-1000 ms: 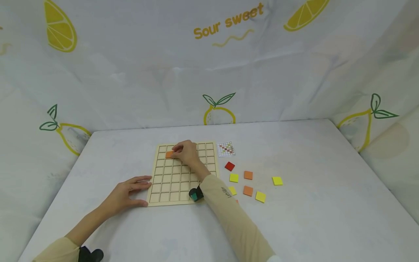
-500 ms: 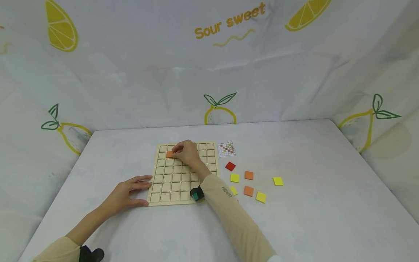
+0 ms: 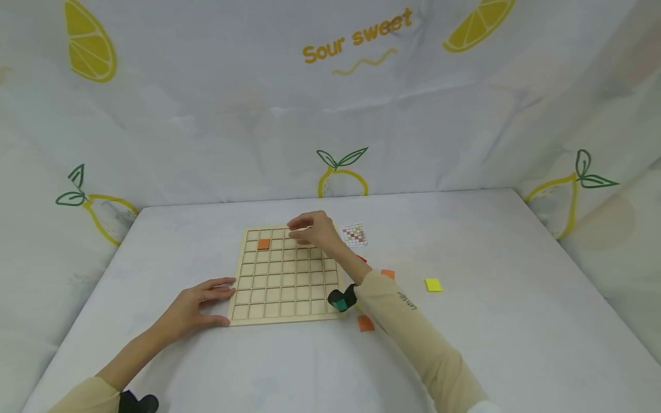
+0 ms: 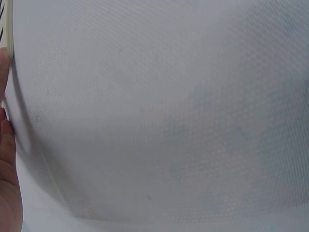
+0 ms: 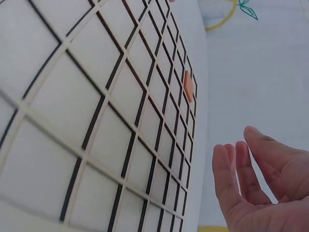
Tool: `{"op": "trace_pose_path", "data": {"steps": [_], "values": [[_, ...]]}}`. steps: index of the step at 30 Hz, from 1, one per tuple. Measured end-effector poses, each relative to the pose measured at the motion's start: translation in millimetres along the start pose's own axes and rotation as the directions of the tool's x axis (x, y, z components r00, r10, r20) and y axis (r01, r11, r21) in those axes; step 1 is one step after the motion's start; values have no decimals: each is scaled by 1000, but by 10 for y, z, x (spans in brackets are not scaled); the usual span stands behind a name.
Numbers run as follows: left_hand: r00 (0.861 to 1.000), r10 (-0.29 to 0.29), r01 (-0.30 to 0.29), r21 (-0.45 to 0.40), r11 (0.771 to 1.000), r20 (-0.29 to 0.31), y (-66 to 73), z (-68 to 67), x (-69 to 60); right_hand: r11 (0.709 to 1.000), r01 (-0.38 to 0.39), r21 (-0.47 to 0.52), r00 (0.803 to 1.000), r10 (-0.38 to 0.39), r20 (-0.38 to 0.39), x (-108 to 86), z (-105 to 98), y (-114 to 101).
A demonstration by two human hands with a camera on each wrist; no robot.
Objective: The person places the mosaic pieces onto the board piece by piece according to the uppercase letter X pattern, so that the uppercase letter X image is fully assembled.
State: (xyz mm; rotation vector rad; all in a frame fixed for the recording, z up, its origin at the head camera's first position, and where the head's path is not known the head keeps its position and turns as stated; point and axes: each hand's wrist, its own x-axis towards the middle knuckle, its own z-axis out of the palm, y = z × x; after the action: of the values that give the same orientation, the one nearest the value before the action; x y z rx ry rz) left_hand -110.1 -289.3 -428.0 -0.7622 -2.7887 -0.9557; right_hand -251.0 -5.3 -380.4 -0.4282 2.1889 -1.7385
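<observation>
A pale wooden grid board [image 3: 273, 281] lies on the table. One orange tile [image 3: 264, 244] sits in a cell near its upper left; the right wrist view also shows that tile [image 5: 188, 87]. My right hand [image 3: 316, 230] is over the board's upper right part, with nothing between its fingers and thumb. Its fingers [image 5: 223, 169] are spread from the thumb in the right wrist view. My left hand [image 3: 198, 304] rests at the board's left edge, fingertips and thumb touching the border. Only part of that hand [image 4: 7, 159] shows in the left wrist view.
A small printed pattern card [image 3: 353, 235] lies just right of the board. Farther right is a yellow tile [image 3: 433, 285]. Orange tiles [image 3: 365, 323] lie near the right sleeve [image 3: 413, 327], which covers other tiles. A lemon-print cloth [image 3: 232, 115] hangs behind the table.
My right hand has let go of the orange tile, which stays in its cell. The hand has moved right and its fingers have parted. My left hand has stayed at the board's edge.
</observation>
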Motion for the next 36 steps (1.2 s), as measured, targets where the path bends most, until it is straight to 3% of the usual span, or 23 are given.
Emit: {"op": "trace_pose_path", "data": {"steps": [7,13,22,29,36], "values": [[999,28,-28,18,999,-15,-39,17,-6,999,-32,4,999,32,19,-321,-548,-13],[997,68,-67,11,998,-33,-73,9,-16,997,-53,-51,998,52,-32,-630,-1027,75],[995,90,-91,-17,996,-52,-55,17,-17,992,7,-126,998,-16,-67,-1048,-1670,213],[994,91,-93,-25,995,-59,-48,16,-10,990,-18,-138,998,10,-59,-1327,-1994,350],[997,63,-63,-2,998,-38,-41,18,-17,985,-77,-154,997,74,-26,-1573,-2208,684]]}}
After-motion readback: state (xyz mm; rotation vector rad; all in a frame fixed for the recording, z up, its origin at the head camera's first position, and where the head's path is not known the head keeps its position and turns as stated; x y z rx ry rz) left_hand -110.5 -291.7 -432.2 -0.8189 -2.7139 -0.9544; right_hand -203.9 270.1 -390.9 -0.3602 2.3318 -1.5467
